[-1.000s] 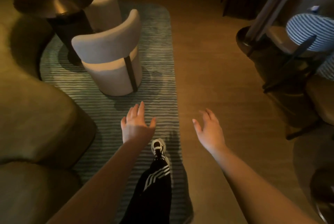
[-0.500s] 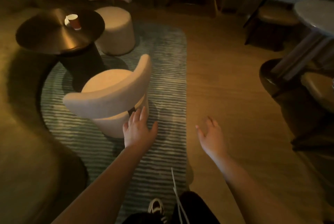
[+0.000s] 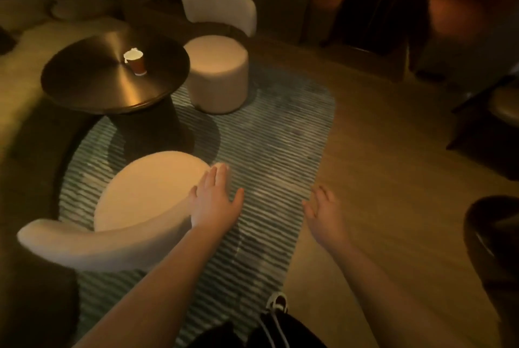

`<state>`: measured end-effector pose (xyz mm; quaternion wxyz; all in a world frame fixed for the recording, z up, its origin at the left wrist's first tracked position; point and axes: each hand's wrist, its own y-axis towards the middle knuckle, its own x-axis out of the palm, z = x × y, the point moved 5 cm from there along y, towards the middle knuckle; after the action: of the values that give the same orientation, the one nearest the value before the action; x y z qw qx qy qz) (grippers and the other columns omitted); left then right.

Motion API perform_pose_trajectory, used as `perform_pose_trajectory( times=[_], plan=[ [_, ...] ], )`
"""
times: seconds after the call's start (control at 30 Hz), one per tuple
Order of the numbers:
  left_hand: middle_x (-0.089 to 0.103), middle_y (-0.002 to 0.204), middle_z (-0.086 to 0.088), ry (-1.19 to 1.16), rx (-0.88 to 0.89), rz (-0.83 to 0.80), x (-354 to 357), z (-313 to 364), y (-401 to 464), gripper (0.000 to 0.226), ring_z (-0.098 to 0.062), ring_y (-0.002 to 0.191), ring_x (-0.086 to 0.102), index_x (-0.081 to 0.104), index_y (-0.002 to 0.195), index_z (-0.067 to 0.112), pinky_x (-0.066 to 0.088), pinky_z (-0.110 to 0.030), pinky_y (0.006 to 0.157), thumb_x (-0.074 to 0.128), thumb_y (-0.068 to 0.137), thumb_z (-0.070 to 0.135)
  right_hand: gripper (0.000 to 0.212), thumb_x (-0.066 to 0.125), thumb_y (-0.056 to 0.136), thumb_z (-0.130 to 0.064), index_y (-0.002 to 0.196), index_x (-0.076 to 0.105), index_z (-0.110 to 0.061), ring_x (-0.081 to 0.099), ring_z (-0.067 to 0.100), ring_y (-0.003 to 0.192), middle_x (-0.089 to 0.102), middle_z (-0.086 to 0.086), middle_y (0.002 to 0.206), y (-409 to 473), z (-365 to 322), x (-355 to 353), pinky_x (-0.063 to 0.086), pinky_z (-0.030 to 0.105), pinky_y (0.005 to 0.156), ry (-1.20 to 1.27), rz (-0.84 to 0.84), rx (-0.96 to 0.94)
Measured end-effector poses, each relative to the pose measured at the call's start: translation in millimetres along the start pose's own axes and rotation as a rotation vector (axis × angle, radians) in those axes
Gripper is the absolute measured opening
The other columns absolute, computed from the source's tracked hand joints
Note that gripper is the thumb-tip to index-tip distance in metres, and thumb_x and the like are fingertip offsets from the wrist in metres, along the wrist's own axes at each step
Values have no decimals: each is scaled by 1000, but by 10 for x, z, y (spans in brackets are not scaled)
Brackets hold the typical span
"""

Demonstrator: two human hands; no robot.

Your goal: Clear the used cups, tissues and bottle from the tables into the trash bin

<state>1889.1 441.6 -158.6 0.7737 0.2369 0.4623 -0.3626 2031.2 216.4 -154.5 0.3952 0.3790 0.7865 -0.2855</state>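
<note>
Our left hand (image 3: 214,201) and right hand (image 3: 325,211) hang loose, holding nothing; the cup (image 3: 136,62) on the far-left round table (image 3: 84,78) remains uncleared.

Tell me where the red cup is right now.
Head view, upper left: the cup stands on the round table, near its centre, tissue stuffed in its mouth, left of the far chair.

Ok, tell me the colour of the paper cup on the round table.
Reddish-brown, with a white rim; the cup shows best, and only, in the head view.
</note>
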Motion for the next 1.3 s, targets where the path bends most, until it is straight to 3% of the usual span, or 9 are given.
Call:
perform_pose_trajectory(
  times=[0.23, 0.6, 0.87, 1.3],
  plan=[
    [27, 154, -3, 12, -219, 60, 62, 201, 1087, 82, -19, 141, 21, 14, 150, 26, 21, -48, 111, 22, 82, 70, 51, 42, 98, -38, 141, 38, -12, 27, 24, 141, 29, 7, 153, 1579, -136, -357, 28, 37, 113, -26, -97, -138],
    [27, 154, -5, -2, -533, 205, 99, -233, 3033, 73, -20, 141, 22, 19, 150, 19, 22, -48, 113, 40, 91, 56, 53, 42, 97, -41, 142, 37, -14, 28, 24, 140, 27, 6, 154, 4104, -837, -20, 31, 38, 112, -108, -213, -330],
    [27, 154, -4, -99, -708, 302, -179, -741, 4493, 74, -19, 142, 22, 18, 151, 21, 19, -47, 114, 42, 90, 56, 53, 44, 95, -45, 140, 40, -17, 31, 22, 139, 31, 4, 152, 6110, -2042, 137, 31, 36, 110, -172, -278, -477],
    [33, 151, -3, -79, -1090, 479, -734, -1995, 5467, 76, -23, 137, 32, 22, 147, 18, 23, -50, 112, 50, 87, 56, 51, 46, 95, -39, 140, 41, -14, 29, 21, 140, 34, 7, 151, 7604, -4073, 1231, 26, 35, 112, -139, -455, -785]
  ],
)
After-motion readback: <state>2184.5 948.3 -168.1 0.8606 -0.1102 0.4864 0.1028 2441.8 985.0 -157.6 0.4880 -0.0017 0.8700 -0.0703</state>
